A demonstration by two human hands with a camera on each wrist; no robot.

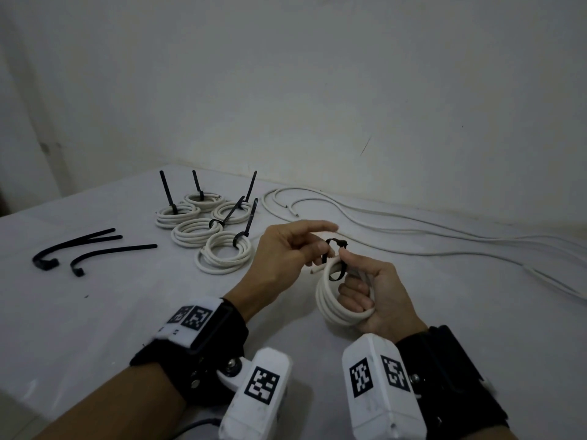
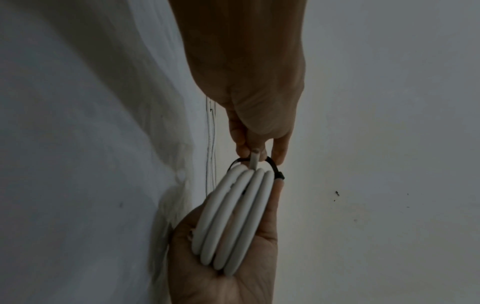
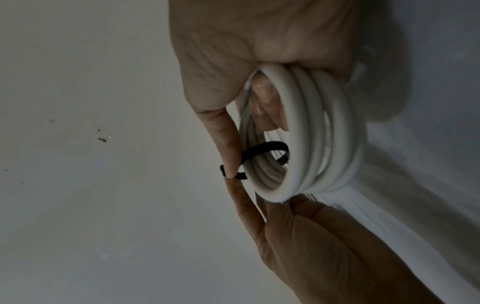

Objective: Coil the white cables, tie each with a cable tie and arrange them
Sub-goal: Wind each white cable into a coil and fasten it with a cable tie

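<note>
My right hand (image 1: 381,296) grips a coil of white cable (image 1: 330,300) upright above the table, fingers through its middle and thumb on top. A black cable tie (image 1: 333,244) is looped loosely round the top of the coil. My left hand (image 1: 286,252) pinches the tie beside the cable's loose end, index finger stretched out. In the left wrist view the coil (image 2: 233,216) lies in the right palm (image 2: 233,277) and the left fingers (image 2: 242,144) straddle the cable end at the tie (image 2: 275,170). The right wrist view shows the tie (image 3: 265,147) crossing the coil (image 3: 311,133).
Several tied coils (image 1: 206,227) with black tie tails sticking up sit at the back centre of the white table (image 1: 111,312). Three spare black ties (image 1: 79,249) lie at the left. Loose white cables (image 1: 413,230) run along the wall to the right.
</note>
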